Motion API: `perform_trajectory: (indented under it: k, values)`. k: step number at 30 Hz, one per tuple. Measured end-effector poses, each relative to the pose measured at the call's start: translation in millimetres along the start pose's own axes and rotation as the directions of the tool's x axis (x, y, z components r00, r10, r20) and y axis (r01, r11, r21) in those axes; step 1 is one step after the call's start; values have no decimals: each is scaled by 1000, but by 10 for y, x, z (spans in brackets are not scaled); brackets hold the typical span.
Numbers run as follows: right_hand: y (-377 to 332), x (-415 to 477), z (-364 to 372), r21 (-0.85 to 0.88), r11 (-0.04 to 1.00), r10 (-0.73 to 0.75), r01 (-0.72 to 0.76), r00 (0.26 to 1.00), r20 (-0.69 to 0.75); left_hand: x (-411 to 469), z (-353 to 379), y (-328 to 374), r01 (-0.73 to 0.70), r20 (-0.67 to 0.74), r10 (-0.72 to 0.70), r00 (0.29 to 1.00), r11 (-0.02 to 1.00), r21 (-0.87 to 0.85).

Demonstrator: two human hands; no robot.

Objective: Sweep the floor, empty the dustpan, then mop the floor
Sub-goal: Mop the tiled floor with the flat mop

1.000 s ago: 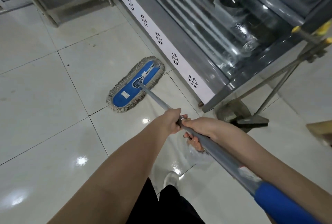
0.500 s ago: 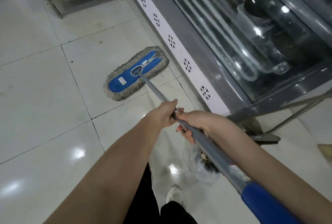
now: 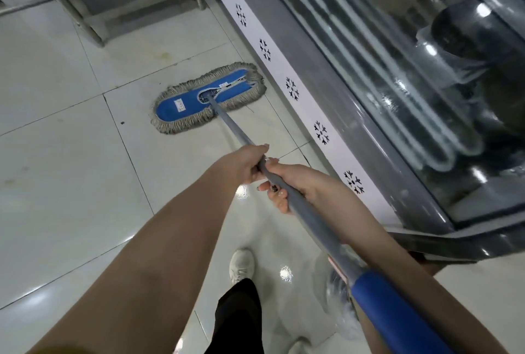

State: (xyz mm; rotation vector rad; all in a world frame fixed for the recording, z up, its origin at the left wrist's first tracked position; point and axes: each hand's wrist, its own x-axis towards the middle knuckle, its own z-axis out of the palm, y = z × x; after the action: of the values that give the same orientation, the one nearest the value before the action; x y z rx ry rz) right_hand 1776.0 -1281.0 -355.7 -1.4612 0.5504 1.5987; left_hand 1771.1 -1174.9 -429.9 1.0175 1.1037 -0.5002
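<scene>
Head-cam view looking down at a pale tiled floor (image 3: 71, 183). A person holds a flat mop w/ both hands.

The mop head (image 3: 208, 97), blue on top w/ a grey-beige fringe, lies flat on the tiles. It is ahead of the hands, a little to their left & well apart from them. Its long axis runs across the pole: left end nearer the person, right end farther off. That right end sits just beside the white snowflake-marked strip (image 3: 292, 89) at the foot of a glass display cabinet (image 3: 397, 69). Whether they touch can't be told.

The grey mop handle (image 3: 235, 132) slants from the head's centre back toward lower right, ending in a blue grip (image 3: 392, 314).

The left hand (image 3: 247, 163) is wrapped round the handle, fingers curled, & is the nearer of the two to the mop head. The right hand (image 3: 295, 183) grips directly behind it, fingers curled under the pole. The two hands touch.

This looks like the mopping step. The cabinet blocks the right, so open floor lies left & back toward the person, and the next stroke prob. goes that way.

Also in view are a white shoe (image 3: 241, 265) & a clear plastic bag (image 3: 338, 299) on the floor, partly hidden by the pole.
</scene>
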Motion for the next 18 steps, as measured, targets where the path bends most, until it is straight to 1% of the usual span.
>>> perform_trajectory:
  k: [6,9,13,18]
  values:
    - [305,-225,-301,-18,999,27,-27,1000,15,-141,309,-253,23,22,-24,999,999,37]
    - [657,-370,-457,-2,999,40,-40,999,23,-324,515,-570,32,10,-32,999,998,49]
    - [1455,-627,-848,-19,998,60,-59,998,29,-581,958,-1338,46,13,-47,999,998,49]
    - [2608,-1132,-1557,-108,993,41,-38,999,30,-914,1736,-2471,65,15,-67,998,993,97]
